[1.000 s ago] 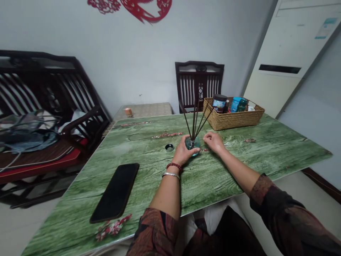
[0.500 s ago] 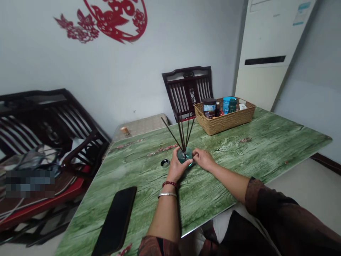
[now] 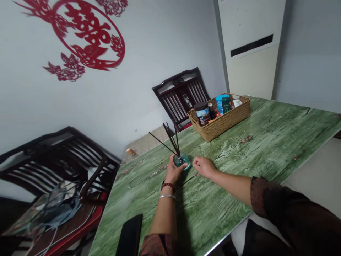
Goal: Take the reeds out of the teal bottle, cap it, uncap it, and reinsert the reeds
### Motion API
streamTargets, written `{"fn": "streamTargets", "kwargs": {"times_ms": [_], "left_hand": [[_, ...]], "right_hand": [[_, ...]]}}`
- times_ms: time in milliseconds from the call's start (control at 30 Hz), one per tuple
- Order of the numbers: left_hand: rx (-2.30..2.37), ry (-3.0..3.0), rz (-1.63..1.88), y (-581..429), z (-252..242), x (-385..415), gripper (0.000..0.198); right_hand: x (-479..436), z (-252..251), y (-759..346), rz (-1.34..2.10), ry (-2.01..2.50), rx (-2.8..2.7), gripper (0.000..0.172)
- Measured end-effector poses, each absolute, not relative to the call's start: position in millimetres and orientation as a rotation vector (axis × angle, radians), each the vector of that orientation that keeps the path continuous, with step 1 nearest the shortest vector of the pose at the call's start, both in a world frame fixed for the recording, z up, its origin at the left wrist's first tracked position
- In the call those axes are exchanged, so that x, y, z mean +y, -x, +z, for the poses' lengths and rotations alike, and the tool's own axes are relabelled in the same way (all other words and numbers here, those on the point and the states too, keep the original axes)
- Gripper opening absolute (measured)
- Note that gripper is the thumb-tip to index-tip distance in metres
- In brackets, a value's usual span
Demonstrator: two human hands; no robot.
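A glass reed diffuser [image 3: 186, 161] with bluish-green liquid stands on the green wood-patterned table [image 3: 218, 199], several dark reed sticks [image 3: 173, 142] fanning from its neck. My left hand [image 3: 174, 169] is wrapped round the bottle's near left side, thumb across the front. To the right of the bottle, apart from it, my right hand [image 3: 204, 166] is closed with curled fingers low over the tabletop; whatever is inside them, if anything, is hidden. The small black ring-shaped piece is mostly hidden behind my left wrist.
A wicker basket [image 3: 225, 125] of jars and bottles sits at the back. A black phone [image 3: 129, 234] lies near the front left edge. Dark wooden chairs stand behind [image 3: 183, 96] and at left, one piled with cloth [image 3: 60, 206]. A white upright cabinet-like unit [image 3: 252, 67] is at back right.
My right hand has drawn away from the bottle to the right. My left hand still holds the diffuser, and its wrist now covers most of the black ring-shaped piece. The view has shifted and tilted.
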State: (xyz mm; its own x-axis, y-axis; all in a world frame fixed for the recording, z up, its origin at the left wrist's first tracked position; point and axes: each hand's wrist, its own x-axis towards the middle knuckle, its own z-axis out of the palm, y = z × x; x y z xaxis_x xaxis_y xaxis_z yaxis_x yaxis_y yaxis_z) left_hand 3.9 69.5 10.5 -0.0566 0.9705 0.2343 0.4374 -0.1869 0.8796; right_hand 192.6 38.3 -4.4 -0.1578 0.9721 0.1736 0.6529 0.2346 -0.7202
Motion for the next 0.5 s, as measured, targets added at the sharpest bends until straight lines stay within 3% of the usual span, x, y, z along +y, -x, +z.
{"fn": "streamTargets", "kwargs": {"times_ms": [333,500], "left_hand": [[1.682,-1.529,1.318,7,5,160,0.067],[1.708,-1.389,1.416,4,8,170,0.075]], "right_hand": [[48,-14,-189,0.687,1.440,-1.870,0.014],[48,-15,-189,0.688,1.412,-1.872,0.014]]}}
